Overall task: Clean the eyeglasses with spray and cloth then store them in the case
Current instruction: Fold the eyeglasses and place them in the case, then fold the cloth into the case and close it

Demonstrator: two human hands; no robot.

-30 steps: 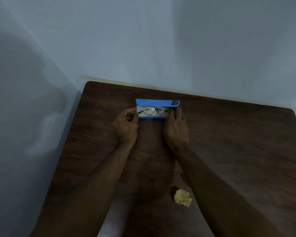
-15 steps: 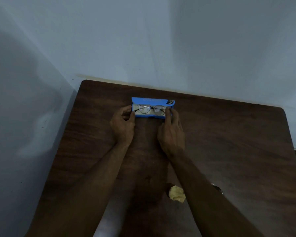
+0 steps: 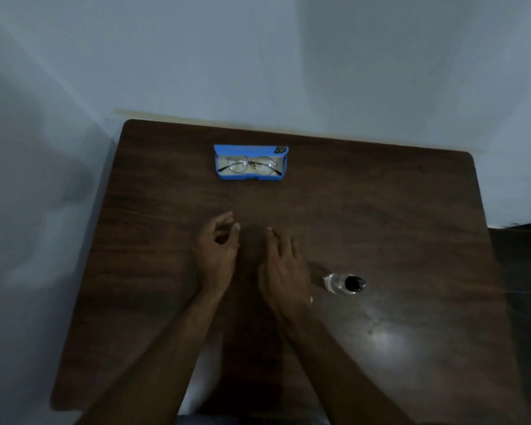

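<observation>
One pair of eyeglasses [image 3: 251, 164] lies inside the blue case [image 3: 249, 178], lenses facing up, thin metal frame running left to right along the tray. The case is open, its lid [image 3: 246, 149] standing up along the far side, with a small dark mark at the lid's right end. It sits on the far half of the table [image 3: 396, 210], close to the back edge and a little left of the middle.

Both hands are well apart from the case, on the near side of it, and touch neither the case nor the glasses. The left hand [image 3: 216, 253] has its fingers loosely curled, thumb and forefinger almost forming a ring, and grips nothing. The right hand [image 3: 284, 268] is just beside it, palm down, fingers straight and held together, holding nothing; whether it rests on the wood or hovers above it I cannot tell.

Near the right hand, on its right, is a small clear bottle [image 3: 345, 283] with a black top; whether it stands or lies I cannot tell. The table is dark brown wood with rounded corners, pushed up against a pale wall [image 3: 288, 56].
</observation>
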